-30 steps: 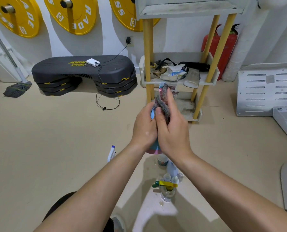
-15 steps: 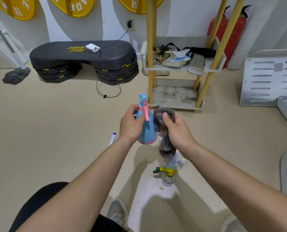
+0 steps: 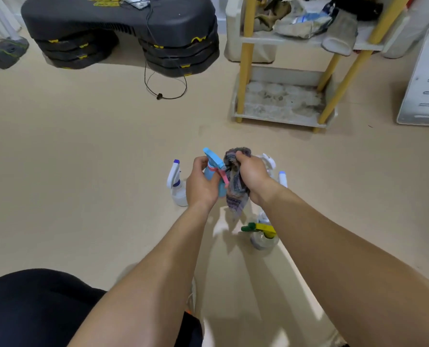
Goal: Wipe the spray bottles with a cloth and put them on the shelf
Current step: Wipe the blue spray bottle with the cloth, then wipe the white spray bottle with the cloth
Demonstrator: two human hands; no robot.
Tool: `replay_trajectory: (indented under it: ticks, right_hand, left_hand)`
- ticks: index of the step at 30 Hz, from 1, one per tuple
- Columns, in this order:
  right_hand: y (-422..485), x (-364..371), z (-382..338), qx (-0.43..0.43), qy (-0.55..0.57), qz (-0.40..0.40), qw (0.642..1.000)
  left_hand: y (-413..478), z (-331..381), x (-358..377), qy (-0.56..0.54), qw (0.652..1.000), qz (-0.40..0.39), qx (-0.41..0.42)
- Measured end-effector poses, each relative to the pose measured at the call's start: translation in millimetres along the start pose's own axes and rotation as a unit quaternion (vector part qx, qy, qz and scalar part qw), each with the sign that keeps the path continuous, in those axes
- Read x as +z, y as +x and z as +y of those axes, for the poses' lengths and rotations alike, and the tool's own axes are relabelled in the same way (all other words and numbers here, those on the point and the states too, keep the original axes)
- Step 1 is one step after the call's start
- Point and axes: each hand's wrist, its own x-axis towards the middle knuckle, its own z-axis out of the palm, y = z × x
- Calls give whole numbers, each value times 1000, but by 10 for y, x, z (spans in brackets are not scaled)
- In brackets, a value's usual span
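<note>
My left hand point(image 3: 200, 182) grips a light blue spray bottle point(image 3: 214, 169) with a pink trigger, held upright above the floor. Right beside it, my right hand point(image 3: 251, 175) grips a bunched grey striped cloth point(image 3: 236, 189) whose tail hangs down. The cloth touches the bottle's right side. On the floor stand more spray bottles: a white one with a purple tip point(image 3: 175, 182) left of my hands, a clear one with a yellow-green head point(image 3: 262, 234) below, and white ones point(image 3: 282, 177) partly hidden behind my right wrist. The shelf point(image 3: 281, 116) with yellow posts stands beyond, its bottom tier dusty.
The shelf's middle tier holds rags and bags point(image 3: 303, 18). A black stacked step platform point(image 3: 123, 33) with a dangling cable lies at the back left, a mop head point(image 3: 4, 51) at the far left. A white perforated panel point(image 3: 426, 78) leans at the right. My dark-clothed knee point(image 3: 33, 309) is bottom left.
The view tilted down and my hands dropped lower with the bottle and cloth. The cloth came off the bottle's top, and now sits at its right side. More floor bottles show.
</note>
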Motion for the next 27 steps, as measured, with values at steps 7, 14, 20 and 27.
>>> replay_trajectory:
  ticks: [7, 14, 20, 27]
  right_hand:
    - [589, 283, 293, 44, -104, -5, 994]
    - [832, 359, 534, 61, -155, 20, 986]
    - [836, 395, 634, 56, -157, 13, 986]
    - [548, 300, 489, 41, -131, 14, 990]
  left_hand:
    - [433, -548, 253, 61, 998, -1, -22]
    - [604, -856, 393, 43, 997, 29, -52]
    - [618, -907, 406, 23, 997, 14, -68]
    - [495, -760, 275, 95, 988, -19, -116]
